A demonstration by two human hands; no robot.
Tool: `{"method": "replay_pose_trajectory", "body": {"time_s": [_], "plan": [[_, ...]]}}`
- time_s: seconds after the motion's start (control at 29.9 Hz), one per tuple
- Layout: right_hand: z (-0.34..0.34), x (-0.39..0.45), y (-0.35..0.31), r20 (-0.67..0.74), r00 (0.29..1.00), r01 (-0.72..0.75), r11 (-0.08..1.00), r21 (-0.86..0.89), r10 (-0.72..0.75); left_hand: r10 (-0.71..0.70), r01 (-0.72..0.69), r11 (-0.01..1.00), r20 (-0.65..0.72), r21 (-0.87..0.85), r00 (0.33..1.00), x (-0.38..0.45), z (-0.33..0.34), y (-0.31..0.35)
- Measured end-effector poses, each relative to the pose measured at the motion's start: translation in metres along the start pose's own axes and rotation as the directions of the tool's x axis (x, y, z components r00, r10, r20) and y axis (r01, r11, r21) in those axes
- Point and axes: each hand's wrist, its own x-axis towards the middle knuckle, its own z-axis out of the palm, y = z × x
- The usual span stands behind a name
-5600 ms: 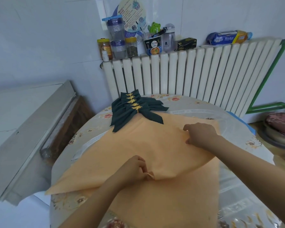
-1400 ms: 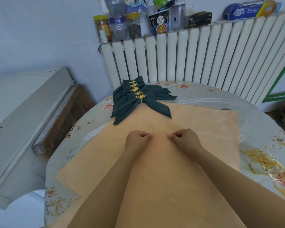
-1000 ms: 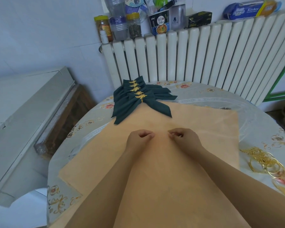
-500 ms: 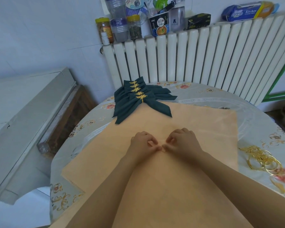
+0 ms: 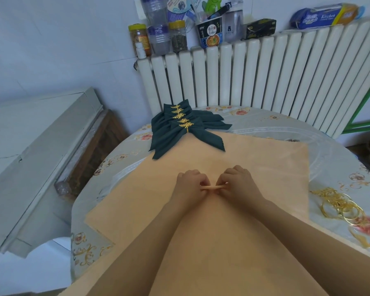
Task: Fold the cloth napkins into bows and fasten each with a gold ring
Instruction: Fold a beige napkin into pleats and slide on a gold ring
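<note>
While both hands meet mid-cloth, I read the head view like this:
Left hand [image 5: 189, 184]: fingers curled, pinching a small ridge of the orange napkin [image 5: 265, 167].
Right hand [image 5: 236, 182]: pinching the same ridge, just beside the left.
Napkin: spread flat on the worktop [image 5: 340, 150].
Finished bows [image 5: 179, 129]: stacked at the far edge.
Gold rings [image 5: 338, 205]: heaped to the right.
Advice: I'd keep the pleat centred and even, gathering narrow folds without dragging the cloth.
</note>
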Motion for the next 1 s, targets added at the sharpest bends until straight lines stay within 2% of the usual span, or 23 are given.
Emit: {"method": "replay_pose_trajectory", "body": {"time_s": [0.07, 0.13, 0.27, 0.37, 0.57, 0.73, 0.84, 0.9, 1.0], "plan": [[-0.003, -0.007, 0.001, -0.017, 0.997, 0.074, 0.997, 0.007, -0.074, 0.029, -0.029, 1.0, 0.003, 0.001, 1.0, -0.01, 0.0, -0.001], [-0.009, -0.014, 0.0, 0.035, 0.994, 0.1, 0.995, -0.003, -0.1, 0.038, -0.039, 0.999, 0.047, 0.012, 0.998, -0.019, -0.002, 0.001], [-0.022, -0.025, -0.001, 0.208, 0.975, 0.094, 0.995, -0.043, -0.083, 0.033, -0.041, 0.998, 0.182, 0.038, 0.983, -0.034, -0.006, 0.003], [-0.025, -0.031, -0.001, 0.257, 0.966, 0.05, 0.998, -0.032, -0.04, 0.019, -0.011, 0.999, 0.236, -0.032, 0.972, -0.043, -0.011, 0.003], [-0.024, -0.028, -0.006, 0.22, 0.966, -0.132, 0.991, -0.022, 0.134, -0.157, 0.183, 0.976, 0.201, -0.116, 0.967, -0.037, -0.008, 0.012], [-0.02, -0.026, -0.011, 0.239, 0.935, -0.236, 0.962, -0.139, 0.264, -0.265, 0.267, 0.964, 0.237, 0.024, 0.935, -0.025, -0.011, 0.019], [-0.024, -0.024, -0.014, 0.245, 0.938, -0.197, 0.958, -0.206, 0.245, -0.318, 0.337, 0.941, 0.284, -0.022, 0.905, -0.022, -0.015, 0.024], [-0.025, -0.025, -0.017, 0.198, 0.961, -0.142, 0.96, -0.243, 0.193, -0.291, 0.288, 0.956, 0.301, 0.053, 0.908, -0.022, -0.019, 0.03], [-0.027, -0.036, -0.02, 0.094, 0.991, -0.07, 0.968, -0.24, 0.095, -0.171, 0.133, 0.973, 0.203, 0.186, 0.964, -0.028, -0.021, 0.035]]}}
